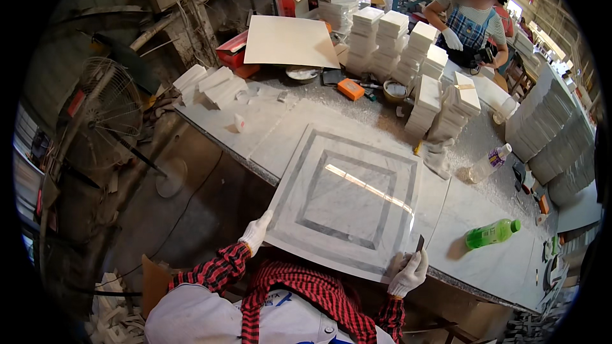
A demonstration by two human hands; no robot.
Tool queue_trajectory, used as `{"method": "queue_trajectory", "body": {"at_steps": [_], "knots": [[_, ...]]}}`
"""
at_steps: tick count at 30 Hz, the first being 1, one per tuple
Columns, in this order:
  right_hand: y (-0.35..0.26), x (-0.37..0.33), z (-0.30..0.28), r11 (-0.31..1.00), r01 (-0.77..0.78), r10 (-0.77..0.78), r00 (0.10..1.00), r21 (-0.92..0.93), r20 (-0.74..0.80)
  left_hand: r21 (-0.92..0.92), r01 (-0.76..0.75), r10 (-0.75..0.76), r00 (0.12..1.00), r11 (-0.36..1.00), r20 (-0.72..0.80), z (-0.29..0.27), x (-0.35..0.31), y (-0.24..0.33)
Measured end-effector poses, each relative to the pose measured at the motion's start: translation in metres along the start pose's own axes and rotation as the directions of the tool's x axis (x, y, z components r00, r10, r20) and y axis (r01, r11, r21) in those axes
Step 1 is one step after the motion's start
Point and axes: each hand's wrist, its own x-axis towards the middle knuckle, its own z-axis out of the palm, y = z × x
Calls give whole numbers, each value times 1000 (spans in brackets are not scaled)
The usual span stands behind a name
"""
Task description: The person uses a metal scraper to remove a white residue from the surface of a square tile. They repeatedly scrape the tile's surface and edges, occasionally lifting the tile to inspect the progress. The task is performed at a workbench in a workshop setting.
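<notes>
A large square polished stone tile (347,207), white with grey frame-like bands, lies across the near side of the worktable and juts over its front edge. A strip of light reflects off its surface. My left hand (256,233), in a white knit glove, is closed on the tile's near left edge. At the near right corner my right hand (409,274), gloved alike, grips the tile's edge. A small dark flat piece (419,243) sticks up by the right fingers; whether they hold it too, I cannot tell.
Stacks of white tiles (424,105) stand at the back of the worktable (440,213). A green bottle (493,234), a clear bottle (489,163) and a spare glove (437,158) lie to the right. A floor fan (105,99) stands left. Across the table is another person (475,22).
</notes>
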Motion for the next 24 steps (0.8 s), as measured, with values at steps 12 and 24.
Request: {"method": "queue_trajectory", "body": {"at_steps": [12,24], "knots": [[5,40,-4,992,-2,18,992,-126,125,-220,49,-30,995,974,91,29,-50,13],[-55,-35,49,946,25,140,869,-324,475,-86,-281,271,956,956,-115,13,-50,0]]}}
